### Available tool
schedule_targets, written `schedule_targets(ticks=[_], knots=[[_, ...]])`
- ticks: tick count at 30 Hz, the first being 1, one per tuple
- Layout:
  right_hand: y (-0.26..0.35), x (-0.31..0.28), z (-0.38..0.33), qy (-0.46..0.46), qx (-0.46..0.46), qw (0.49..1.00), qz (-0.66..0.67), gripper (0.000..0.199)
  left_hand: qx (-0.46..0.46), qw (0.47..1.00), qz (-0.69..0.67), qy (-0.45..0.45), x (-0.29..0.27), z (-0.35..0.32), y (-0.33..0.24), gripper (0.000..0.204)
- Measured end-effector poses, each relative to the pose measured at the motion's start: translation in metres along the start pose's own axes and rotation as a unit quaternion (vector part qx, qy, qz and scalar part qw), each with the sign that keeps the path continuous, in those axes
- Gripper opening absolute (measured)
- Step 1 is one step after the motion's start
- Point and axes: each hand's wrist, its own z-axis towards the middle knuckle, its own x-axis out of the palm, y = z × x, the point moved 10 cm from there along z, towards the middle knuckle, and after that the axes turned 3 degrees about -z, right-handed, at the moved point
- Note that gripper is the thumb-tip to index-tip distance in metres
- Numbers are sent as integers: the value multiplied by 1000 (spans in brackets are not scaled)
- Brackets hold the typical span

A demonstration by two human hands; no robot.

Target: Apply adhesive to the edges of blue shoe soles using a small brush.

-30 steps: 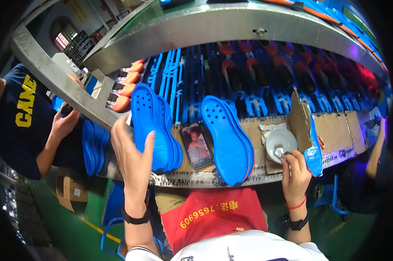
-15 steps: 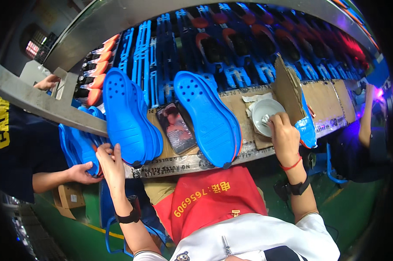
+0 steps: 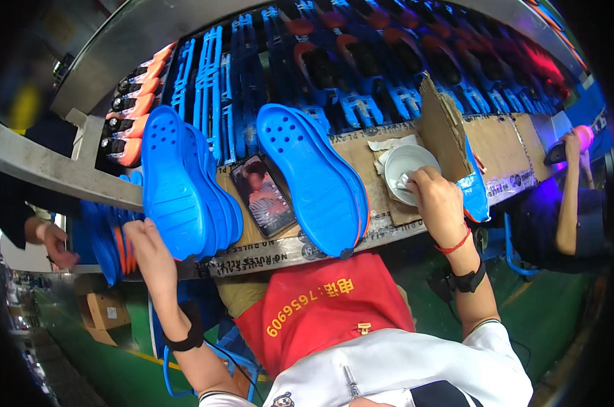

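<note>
My left hand (image 3: 152, 258) is at the right edge of the leftmost pile of blue shoe soles (image 3: 103, 237), its bent fingers closed on the edge of a sole. My right hand (image 3: 441, 203) reaches over a white bowl (image 3: 395, 166), fingers pinched on a small whitish piece (image 3: 402, 182) inside the rim; its exact kind is hard to make out. Between my hands lie two stacks of blue shoe soles, a left stack (image 3: 174, 183) and a right stack (image 3: 313, 183), with holes at their far ends. A phone (image 3: 263, 203) with a lit screen lies between these stacks.
Beyond the table edge runs a rack of blue holders (image 3: 361, 108) and orange-and-black shoe parts (image 3: 130, 125). A cardboard flap (image 3: 446, 125) stands right of the bowl. A metal frame bar (image 3: 62, 169) crosses at left. Co-workers' hands show at left (image 3: 57, 245) and right (image 3: 578, 140).
My left hand has moved left and its fingers have bent in at the pile. The co-worker's hand at left has drawn away from the soles. My right hand stays at the bowl.
</note>
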Motion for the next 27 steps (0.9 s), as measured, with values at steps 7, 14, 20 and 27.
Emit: schedule_targets(ticks=[7, 14, 20, 27], knots=[[-1, 3, 2, 5, 13, 1000, 2, 8, -160, 819, -519, 187, 31, -52, -30, 49], [8, -25, 2, -31, 24, 998, 51, 7, -125, 708, -651, 243, 102, -92, -115, 71], [8, -55, -8, -95, 45, 975, 195, 9, -54, 772, -598, 210, 122, -105, -158, 57], [64, -79, -26, -110, -68, 950, 285, 19, -21, 816, -553, 169, 117, -115, -169, 49]])
